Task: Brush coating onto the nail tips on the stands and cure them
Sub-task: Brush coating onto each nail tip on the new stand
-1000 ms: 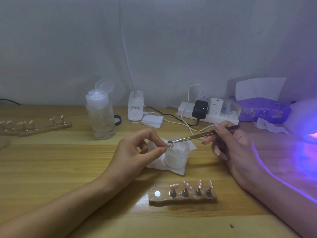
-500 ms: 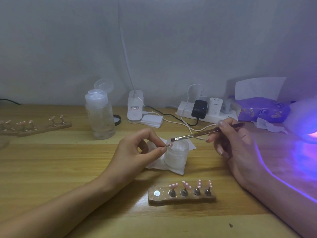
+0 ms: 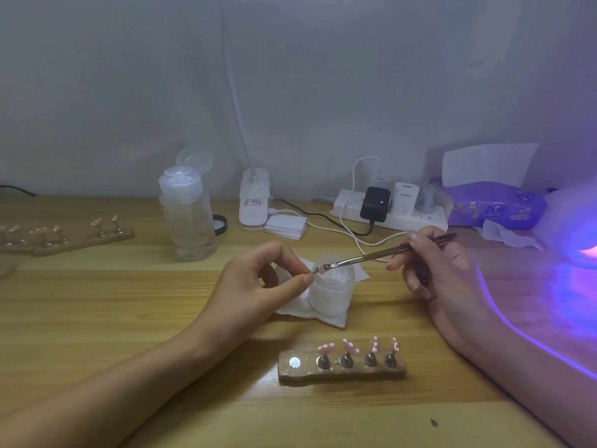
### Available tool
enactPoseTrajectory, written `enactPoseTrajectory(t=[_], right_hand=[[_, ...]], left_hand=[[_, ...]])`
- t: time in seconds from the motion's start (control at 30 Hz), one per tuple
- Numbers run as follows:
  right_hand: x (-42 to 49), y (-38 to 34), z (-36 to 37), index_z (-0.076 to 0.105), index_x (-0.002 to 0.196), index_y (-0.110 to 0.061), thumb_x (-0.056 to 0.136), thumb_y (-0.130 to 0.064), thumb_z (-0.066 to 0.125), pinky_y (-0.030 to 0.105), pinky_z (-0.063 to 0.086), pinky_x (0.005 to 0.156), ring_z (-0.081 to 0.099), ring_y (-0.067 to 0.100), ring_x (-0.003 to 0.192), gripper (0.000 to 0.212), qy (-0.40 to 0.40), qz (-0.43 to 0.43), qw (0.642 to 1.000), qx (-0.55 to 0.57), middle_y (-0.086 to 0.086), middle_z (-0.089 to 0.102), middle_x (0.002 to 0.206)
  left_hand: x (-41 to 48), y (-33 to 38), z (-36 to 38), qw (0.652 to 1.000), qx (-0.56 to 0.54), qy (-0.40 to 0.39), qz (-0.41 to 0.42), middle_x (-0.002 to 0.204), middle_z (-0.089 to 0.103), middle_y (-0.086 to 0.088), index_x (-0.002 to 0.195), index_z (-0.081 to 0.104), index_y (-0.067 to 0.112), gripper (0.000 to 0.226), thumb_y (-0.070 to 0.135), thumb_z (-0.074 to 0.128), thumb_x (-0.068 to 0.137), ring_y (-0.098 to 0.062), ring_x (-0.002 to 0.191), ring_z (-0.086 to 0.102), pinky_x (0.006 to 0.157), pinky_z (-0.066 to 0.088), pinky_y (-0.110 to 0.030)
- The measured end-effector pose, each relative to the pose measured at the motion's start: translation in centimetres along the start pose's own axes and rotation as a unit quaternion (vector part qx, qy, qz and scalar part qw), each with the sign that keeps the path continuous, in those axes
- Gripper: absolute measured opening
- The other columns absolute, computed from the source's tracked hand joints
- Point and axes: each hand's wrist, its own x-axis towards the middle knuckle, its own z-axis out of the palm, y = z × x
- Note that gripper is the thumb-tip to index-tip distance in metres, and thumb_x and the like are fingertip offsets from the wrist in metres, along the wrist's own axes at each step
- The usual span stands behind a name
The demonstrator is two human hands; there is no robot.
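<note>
My left hand [image 3: 255, 282] pinches a small pink nail tip on its stand [image 3: 318, 270] between thumb and forefinger, over the rim of a white jar [image 3: 332, 292]. My right hand [image 3: 429, 266] holds a thin brush [image 3: 381, 253] whose bristles touch that nail tip. Near the front edge lies a stand base [image 3: 342, 370] carrying several pink nail tips on metal pegs, with one bare round magnet spot at its left end. A curing lamp [image 3: 578, 227] glows violet at the far right.
More stand bases with nail tips [image 3: 64, 236] lie at the far left. A clear pump bottle [image 3: 189, 218], a white lamp base [image 3: 254, 202], a power strip with chargers [image 3: 387, 208] and a purple tissue pack [image 3: 494, 205] line the back. A white wipe [image 3: 310, 313] lies under the jar.
The brush tip lifted slightly away from the nail tip, then came back down onto it. My left hand has stayed in place holding the nail tip.
</note>
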Motion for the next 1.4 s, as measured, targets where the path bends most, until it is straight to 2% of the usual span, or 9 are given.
enactPoseTrajectory(t=[0.13, 0.27, 0.43, 0.6, 0.73, 0.9, 1.03, 1.17, 1.4], right_hand=[[-0.13, -0.18, 0.18, 0.055, 0.074, -0.023, 0.088, -0.032, 0.058, 0.015, 0.027, 0.036, 0.044, 0.009, 0.039, 0.016, -0.034, -0.017, 0.999, 0.008, 0.009, 0.070, 0.066], [-0.01, 0.04, 0.01, 0.052, 0.077, -0.019, 0.092, -0.026, 0.057, 0.014, 0.027, 0.035, 0.043, 0.008, 0.037, 0.018, -0.008, -0.003, 1.000, -0.007, 0.009, 0.070, 0.064], [-0.11, -0.21, 0.21, 0.060, 0.070, -0.029, 0.086, -0.035, 0.059, 0.014, 0.028, 0.035, 0.044, 0.009, 0.038, 0.017, -0.033, -0.015, 0.999, 0.008, 0.008, 0.071, 0.067], [0.01, -0.02, -0.05, 0.056, 0.072, -0.024, 0.095, -0.024, 0.056, 0.013, 0.026, 0.035, 0.041, 0.008, 0.037, 0.023, -0.002, 0.001, 1.000, 0.002, 0.009, 0.069, 0.065], [-0.13, -0.34, 0.26, 0.061, 0.068, -0.030, 0.086, -0.035, 0.059, 0.014, 0.027, 0.037, 0.043, 0.008, 0.040, 0.019, -0.029, -0.005, 0.999, 0.014, 0.007, 0.070, 0.067], [0.03, -0.15, 0.07, 0.061, 0.066, -0.029, 0.095, -0.024, 0.056, 0.015, 0.025, 0.037, 0.040, 0.009, 0.038, 0.030, -0.004, 0.007, 1.000, 0.003, 0.009, 0.069, 0.065], [-0.17, -0.42, 0.36, 0.062, 0.065, -0.032, 0.088, -0.033, 0.059, 0.014, 0.029, 0.037, 0.046, 0.009, 0.041, 0.023, -0.027, -0.001, 1.000, 0.002, 0.008, 0.070, 0.066], [-0.14, -0.39, 0.26, 0.062, 0.062, -0.031, 0.096, -0.022, 0.055, 0.013, 0.027, 0.034, 0.044, 0.009, 0.039, 0.036, -0.005, 0.003, 1.000, -0.001, 0.008, 0.069, 0.063], [-0.07, -0.25, 0.20, 0.060, 0.067, -0.027, 0.095, -0.025, 0.057, 0.014, 0.029, 0.035, 0.046, 0.010, 0.040, 0.028, -0.007, -0.003, 1.000, -0.016, 0.010, 0.070, 0.065]], left_hand=[[-0.04, 0.05, -0.01, 1.000, -0.004, -0.005, 0.001, 0.081, 0.071, 0.009, 0.075, 0.068, 0.026, 0.016, 0.018, 0.078, 0.085, -0.008, 0.059, 0.050, 0.060, 0.045, -0.017], [-0.11, 0.16, 0.00, 1.000, -0.008, -0.001, -0.001, 0.080, 0.070, 0.008, 0.075, 0.069, 0.024, 0.012, 0.029, 0.078, 0.080, -0.007, 0.058, 0.050, 0.059, 0.045, -0.018], [-0.07, 0.16, 0.05, 1.000, -0.003, -0.002, -0.005, 0.080, 0.071, 0.008, 0.076, 0.070, 0.023, 0.011, 0.023, 0.078, 0.083, -0.008, 0.058, 0.050, 0.058, 0.045, -0.021], [-0.14, 0.17, 0.00, 1.000, -0.007, -0.002, -0.010, 0.079, 0.071, 0.009, 0.074, 0.070, 0.026, 0.012, 0.025, 0.078, 0.083, -0.006, 0.057, 0.049, 0.057, 0.044, -0.016], [-0.08, 0.15, 0.03, 1.000, -0.008, -0.006, -0.005, 0.080, 0.071, 0.009, 0.075, 0.070, 0.024, 0.011, 0.025, 0.078, 0.083, -0.007, 0.057, 0.049, 0.057, 0.044, -0.018], [-0.02, 0.21, 0.09, 1.000, -0.014, -0.008, -0.004, 0.077, 0.070, 0.013, 0.075, 0.069, 0.023, 0.014, 0.035, 0.076, 0.076, -0.005, 0.056, 0.047, 0.057, 0.042, -0.016], [0.01, 0.20, 0.04, 1.000, -0.013, -0.012, -0.003, 0.080, 0.072, 0.011, 0.077, 0.070, 0.022, 0.020, 0.042, 0.072, 0.073, -0.006, 0.058, 0.049, 0.058, 0.044, -0.018], [0.02, 0.14, 0.07, 1.000, -0.018, -0.010, -0.003, 0.079, 0.072, 0.010, 0.077, 0.071, 0.020, 0.022, 0.042, 0.073, 0.072, -0.006, 0.057, 0.047, 0.057, 0.042, -0.017], [-0.01, 0.01, 0.03, 1.000, -0.018, -0.008, -0.008, 0.081, 0.072, 0.011, 0.075, 0.070, 0.027, 0.017, 0.044, 0.074, 0.073, -0.003, 0.057, 0.049, 0.057, 0.043, -0.016]])
